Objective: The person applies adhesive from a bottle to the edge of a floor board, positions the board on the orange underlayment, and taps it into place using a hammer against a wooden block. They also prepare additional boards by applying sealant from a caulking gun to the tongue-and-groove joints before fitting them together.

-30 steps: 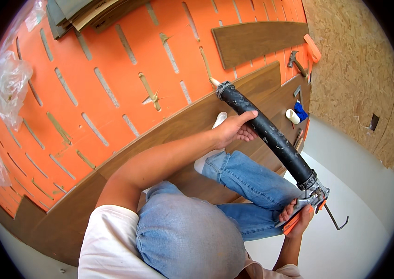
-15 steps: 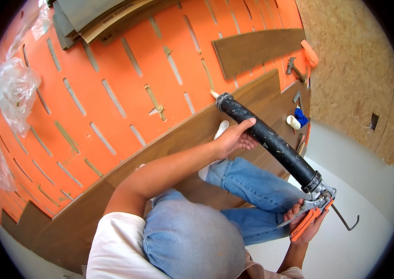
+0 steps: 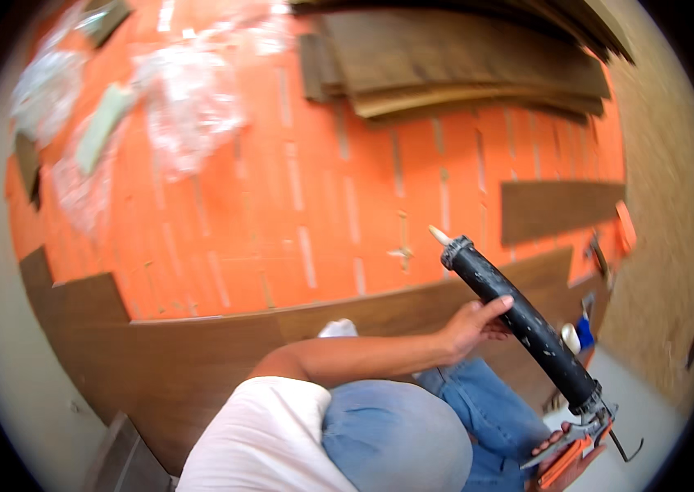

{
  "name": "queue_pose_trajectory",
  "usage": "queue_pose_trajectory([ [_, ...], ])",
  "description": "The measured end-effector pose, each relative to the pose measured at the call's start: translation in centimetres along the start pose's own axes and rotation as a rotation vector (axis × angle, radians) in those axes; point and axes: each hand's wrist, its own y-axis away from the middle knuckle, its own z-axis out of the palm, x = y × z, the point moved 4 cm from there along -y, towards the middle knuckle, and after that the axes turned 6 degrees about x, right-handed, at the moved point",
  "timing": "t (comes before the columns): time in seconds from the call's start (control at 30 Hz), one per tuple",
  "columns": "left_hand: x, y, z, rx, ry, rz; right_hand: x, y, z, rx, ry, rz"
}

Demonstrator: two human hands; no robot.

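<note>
A black caulking gun [image 3: 527, 324] slants across the right half of the view, its pale nozzle pointing up and left over the orange underlayment [image 3: 273, 271]. My left hand [image 3: 478, 328] grips the barrel near its front, thumb on top and fingers underneath. At the rear end, my right hand [image 3: 564, 459] is wrapped around the orange-and-grey handle and trigger. The nozzle tip is apart from the underlayment, above the edge of the laid brown floor planks [image 3: 199, 353]. Slots run through the underlayment, some with tan adhesive in them.
A stack of brown planks [image 3: 461, 66] lies at the far side. One loose plank [image 3: 564, 209] rests at the right, near a hammer [image 3: 599, 252] and a white cup-like item [image 3: 570, 338] beside something blue. Crumpled clear plastic [image 3: 191, 107] covers the far left. A particle-board surface [image 3: 666, 213] borders the right.
The view has swung left, bringing the plastic and plank stack further in. The caulking gun's nozzle has come away from the slot by the plank edge; both hands keep their hold.
</note>
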Motion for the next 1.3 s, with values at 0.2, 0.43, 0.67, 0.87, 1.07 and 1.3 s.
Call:
queue_pose_trajectory([
  [0.2,12.6,9.1,-0.3,0.008,0.007,0.602,-1.1,-5.3,11.4,-0.23,0.518,-0.171],
  [0.43,30.3,18.3,-3.1,0.224,-0.057,1.104,3.8,-9.6,30.7,-0.628,0.209,-0.06],
  [0.67,27.2,25.2,-7.7,0.549,-0.353,1.15,10.9,-11.1,45.5,-0.796,0.084,-0.073],
  [0.87,13.1,28.2,-15.4,0.827,-0.426,0.977,16.2,-13.4,58.6,-0.961,-0.133,0.008],
  [1.07,5.6,27.9,-17.3,0.829,-0.314,0.9,19.3,-15.4,74.5,-1.022,-0.24,0.276],
  [1.3,5.5,25.2,-15.9,0.762,-0.395,0.758,20.1,-20.7,82.8,-1.24,-0.155,0.253],
])
